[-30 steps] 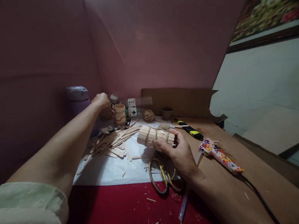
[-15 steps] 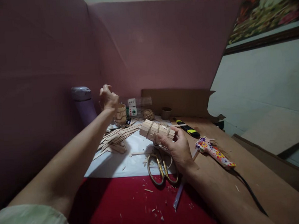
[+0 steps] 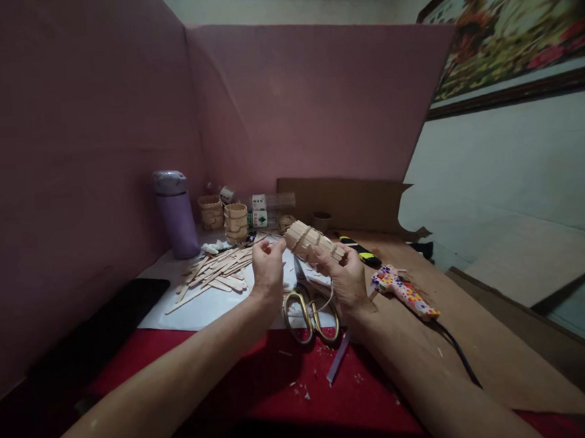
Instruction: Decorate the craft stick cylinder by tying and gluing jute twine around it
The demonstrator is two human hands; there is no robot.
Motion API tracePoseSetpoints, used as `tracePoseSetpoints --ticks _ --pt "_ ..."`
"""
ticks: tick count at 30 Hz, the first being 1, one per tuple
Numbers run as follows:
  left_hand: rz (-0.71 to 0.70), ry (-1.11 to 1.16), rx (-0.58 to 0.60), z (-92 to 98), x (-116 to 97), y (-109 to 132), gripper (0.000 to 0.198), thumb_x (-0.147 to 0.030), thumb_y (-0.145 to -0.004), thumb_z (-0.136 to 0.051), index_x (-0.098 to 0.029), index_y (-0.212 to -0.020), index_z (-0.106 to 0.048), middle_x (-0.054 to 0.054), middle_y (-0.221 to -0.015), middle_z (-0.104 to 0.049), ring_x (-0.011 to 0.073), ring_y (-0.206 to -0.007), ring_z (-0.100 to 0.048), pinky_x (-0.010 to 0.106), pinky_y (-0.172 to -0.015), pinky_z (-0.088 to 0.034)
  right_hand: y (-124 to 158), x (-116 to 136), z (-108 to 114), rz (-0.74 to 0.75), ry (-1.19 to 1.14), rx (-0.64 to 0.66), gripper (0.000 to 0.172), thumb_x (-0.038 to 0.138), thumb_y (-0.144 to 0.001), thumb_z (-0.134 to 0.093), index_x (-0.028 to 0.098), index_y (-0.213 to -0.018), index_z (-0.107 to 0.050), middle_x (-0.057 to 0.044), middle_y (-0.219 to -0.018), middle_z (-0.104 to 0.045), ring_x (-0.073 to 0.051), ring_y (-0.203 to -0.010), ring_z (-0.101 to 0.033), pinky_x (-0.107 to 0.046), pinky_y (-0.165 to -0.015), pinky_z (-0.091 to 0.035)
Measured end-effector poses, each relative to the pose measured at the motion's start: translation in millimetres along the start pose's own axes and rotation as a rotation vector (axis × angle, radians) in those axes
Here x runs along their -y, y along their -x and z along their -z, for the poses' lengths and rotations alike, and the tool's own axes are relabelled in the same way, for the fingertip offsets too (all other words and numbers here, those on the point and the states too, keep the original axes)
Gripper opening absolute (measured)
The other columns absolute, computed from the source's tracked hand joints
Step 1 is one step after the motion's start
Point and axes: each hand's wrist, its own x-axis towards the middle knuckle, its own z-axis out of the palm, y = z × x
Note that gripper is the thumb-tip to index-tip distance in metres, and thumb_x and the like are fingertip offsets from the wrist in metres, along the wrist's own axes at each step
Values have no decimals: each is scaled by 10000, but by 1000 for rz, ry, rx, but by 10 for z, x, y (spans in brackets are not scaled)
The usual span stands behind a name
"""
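— Head view: where was the stick bundle (image 3: 314, 239)?
— Above the scissors (image 3: 308, 304), gripped from below by the right hand (image 3: 345, 280).
— Its long axis?
— Left to right, the right end dipping toward the glue gun (image 3: 402, 291).
— The left hand (image 3: 268, 269)?
— Curled closed just beside its left end.

I read this as home craft corner, not workshop. Framed floral painting (image 3: 510, 37) on wall, upper right. Pink board screen (image 3: 314, 104) propped behind desk (image 3: 481, 339). Centre: loose craft sticks (image 3: 216, 274), scissors (image 3: 306, 308), flowery glue gun (image 3: 402, 291). Purple flask (image 3: 176, 214) at left.
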Motion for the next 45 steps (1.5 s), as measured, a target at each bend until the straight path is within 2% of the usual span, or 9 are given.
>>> tracePoseSetpoints --ticks 3,5,8,24,29,32,38,41,45 --pt "145 63 182 46 49 99 371 -535 -739 -684 -192 -832 -578 49 -804 -625 201 -736 -604 320 -656 -470 39 20 -11 -2 9 45 662 474 -540 -873 185 -1042 -553 -33 -943 -678 -193 -840 -640 -335 -767 -507" --pt "187 203 435 48 62 149 445 -544 -674 -756 -168 -883 -644 78 -889 -679 204 -820 -625 314 -731 -475 58 40 -18 -2 19 63 635 480 -560 -861 186 -1034 -557 -30 -934 -679 -189 -833 -636 -332 -769 -503" --pt "149 307 525 39 70 200 455 -481 -654 -803 -173 -962 -669 69 -995 -700 198 -888 -627 315 -790 -474 75 76 -32 2 2 80 632 470 -555 -861 184 -1026 -553 -38 -941 -690 -192 -844 -643 -340 -798 -504" --pt "237 418 517 74 6 166 313 -180 -654 -795 -149 -952 -707 40 -937 -758 186 -897 -682 299 -824 -521 252 171 -67 87 62 179 789 393 -506 -916 201 -1146 -496 -71 -1045 -695 -226 -916 -676 -358 -844 -539" --pt "265 467 511 62 -7 152 361 -123 -664 -750 -144 -1020 -695 65 -991 -756 201 -907 -699 303 -826 -541 267 148 -70 103 72 196 849 433 -499 -924 205 -1190 -485 -79 -1064 -682 -233 -917 -672 -365 -847 -536" --pt "262 473 517 67 -45 158 263 -109 -664 -729 -137 -923 -699 63 -951 -755 182 -846 -694 283 -789 -546 270 152 -59 99 72 236 906 502 -500 -913 194 -1230 -472 -106 -1116 -666 -246 -947 -668 -368 -853 -535" --pt "242 440 591 131 -110 85 153 -135 -677 -690 -134 -829 -691 45 -844 -739 162 -765 -659 292 -747 -549 244 142 2 197 100 226 723 785 -766 -571 187 -1173 -581 -115 -1146 -667 -276 -1079 -624 -414 -945 -490" --pt "253 435 651 167 -106 7 114 -162 -703 -677 -137 -814 -680 59 -860 -738 174 -767 -660 316 -760 -559 233 140 11 207 85 218 655 768 -869 -424 202 -1131 -626 -100 -1153 -672 -265 -1118 -612 -426 -1004 -454" --pt "261 363 660 189 -123 -21 243 -191 -685 -674 -134 -920 -697 82 -883 -747 202 -783 -686 313 -706 -572 232 158 -10 180 25 262 555 697 -885 -492 213 -1111 -641 -78 -1130 -679 -251 -1099 -623 -388 -968 -481"
